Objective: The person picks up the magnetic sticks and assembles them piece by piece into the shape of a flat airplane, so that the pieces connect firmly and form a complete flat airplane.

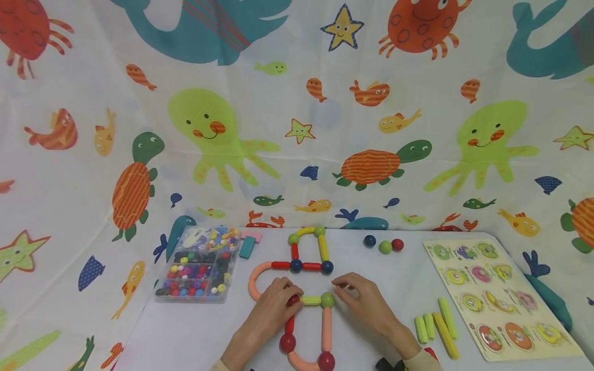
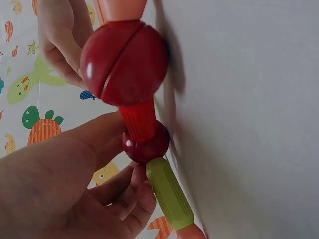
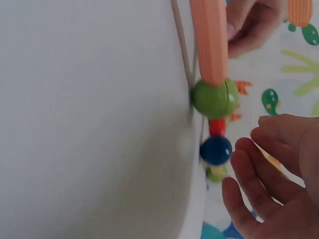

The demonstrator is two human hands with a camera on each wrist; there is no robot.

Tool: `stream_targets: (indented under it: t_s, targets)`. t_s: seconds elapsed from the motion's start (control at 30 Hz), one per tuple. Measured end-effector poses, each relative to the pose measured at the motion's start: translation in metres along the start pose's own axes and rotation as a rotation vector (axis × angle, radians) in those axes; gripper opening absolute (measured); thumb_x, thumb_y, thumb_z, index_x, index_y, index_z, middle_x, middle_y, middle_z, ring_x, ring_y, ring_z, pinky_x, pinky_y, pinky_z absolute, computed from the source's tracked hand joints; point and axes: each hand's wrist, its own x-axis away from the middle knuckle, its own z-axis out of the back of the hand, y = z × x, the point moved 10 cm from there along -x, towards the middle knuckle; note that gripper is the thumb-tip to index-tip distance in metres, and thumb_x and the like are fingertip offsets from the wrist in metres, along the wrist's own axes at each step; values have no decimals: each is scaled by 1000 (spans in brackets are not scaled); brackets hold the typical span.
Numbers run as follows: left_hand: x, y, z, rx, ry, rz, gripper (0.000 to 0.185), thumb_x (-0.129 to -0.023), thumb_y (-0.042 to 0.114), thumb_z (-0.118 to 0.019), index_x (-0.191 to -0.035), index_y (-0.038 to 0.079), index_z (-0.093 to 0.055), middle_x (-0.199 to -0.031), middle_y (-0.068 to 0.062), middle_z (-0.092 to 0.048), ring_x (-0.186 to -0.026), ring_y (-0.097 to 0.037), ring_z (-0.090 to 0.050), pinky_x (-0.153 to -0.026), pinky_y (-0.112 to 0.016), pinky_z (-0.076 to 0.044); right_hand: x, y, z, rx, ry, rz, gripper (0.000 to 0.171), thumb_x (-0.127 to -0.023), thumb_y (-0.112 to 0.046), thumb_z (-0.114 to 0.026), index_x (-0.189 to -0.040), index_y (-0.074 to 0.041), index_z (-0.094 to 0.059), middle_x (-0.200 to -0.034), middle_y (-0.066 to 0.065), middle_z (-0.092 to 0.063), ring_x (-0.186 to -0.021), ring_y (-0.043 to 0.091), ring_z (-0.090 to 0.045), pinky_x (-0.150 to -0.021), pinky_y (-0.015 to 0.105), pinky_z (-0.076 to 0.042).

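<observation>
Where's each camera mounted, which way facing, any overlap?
Head: worn on the head, facing forward and down at table and cloth; left hand and right hand show.
Left wrist: on that wrist, facing the pinched red ball; both hands show.
Right wrist: on that wrist, facing the green ball; both hands show.
Shared: green ball, in head and right wrist views.

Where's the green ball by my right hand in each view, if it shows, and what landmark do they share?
Head: green ball below and right of centre, at the peach rod's upper end.
Left wrist: not visible.
Right wrist: right of centre, at the peach rod's lower end.
Shared landmark: right hand, beside the ball in head, upper left in left wrist, lower right in right wrist.
</observation>
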Motion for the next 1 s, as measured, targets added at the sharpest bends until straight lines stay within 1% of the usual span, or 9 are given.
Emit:
stream_targets:
  t_s: [0.13, 0.2, 0.37, 0.47, 0.6, 0.7, 0.83, 0.9, 1.0]
  targets:
    - [1, -1, 0, 9, 5, 6, 30, -89, 32, -79, -116, 19, -75, -103, 7, -61, -93, -8, -47, -72, -19, -48, 8, 12, 33, 33, 117, 34, 18, -95, -20, -72, -113, -20, -74, -105, -14, -72, -93, 1, -63, -85, 28, -56]
    - [1, -1, 0, 14, 5, 5, 30, -89, 32, -79, -116, 19, -75, -103, 7, -62, -94, -8, -48, -72, -19, -48, 16, 23, 52, 61, 168, 14, 18, -95, -18, -73, -113, -20, -74, -105, -12, -72, -92, 3, -63, -83, 27, -56]
    - [2, -2, -1, 17, -2, 4, 31, -89, 32, -79, -116, 19, -74, -103, 6, -61, -94, -9, -47, -71, -18, -48, 49, 64, 99, 149, 249, -160, 22, -97, -26, -70, -119, -23, -71, -108, -10, -71, -94, 1, -58, -80, 19, -51]
    - [2, -1, 0, 12, 2, -5, 31, -90, 33, -78, -117, 19, -74, -104, 6, -61, -94, -9, -48, -72, -18, -48, 72, 83, 126, 203, 324, -219, 22, -98, -28, -69, -118, -20, -71, -108, -6, -73, -91, -2, -58, -77, 15, -49]
    - [1, 0, 2, -2, 13, -22, 30, -91, 33, -77, -116, 19, -74, -104, 6, -62, -94, -8, -48, -75, -19, -49, 100, 107, 151, 257, 405, -315, 22, -97, -23, -70, -116, -13, -71, -107, 4, -73, -89, 6, -61, -69, 11, -46]
    - [0, 0, 3, -6, 13, -21, 29, -91, 33, -77, -116, 19, -74, -104, 7, -62, -95, -8, -48, -76, -20, -50, 118, 129, 159, 264, 406, -455, 27, -97, -24, -70, -119, -8, -69, -110, 11, -72, -93, 20, -64, -70, 18, -48]
    - [0, -1, 2, -3, 8, -9, 30, -90, 33, -77, -116, 19, -74, -104, 6, -62, -95, -9, -49, -75, -20, -50, 134, 155, 160, 218, 350, -617, 39, -97, -28, -70, -126, -2, -64, -113, 19, -69, -98, 30, -63, -77, 33, -51]
    - [0, -1, 1, -1, 7, -5, 30, -90, 33, -78, -116, 19, -75, -104, 7, -62, -94, -9, -49, -75, -20, -50, 139, 164, 156, 204, 306, -653, 44, -96, -30, -71, -128, -2, -63, -112, 18, -70, -98, 29, -62, -78, 34, -52]
    - [0, 0, 1, 3, 5, -6, 30, -90, 33, -78, -116, 19, -75, -103, 7, -62, -94, -9, -49, -74, -20, -50, 142, 170, 151, 199, 241, -648, 48, -93, -34, -74, -127, -1, -64, -105, 13, -72, -91, 24, -64, -74, 31, -51]
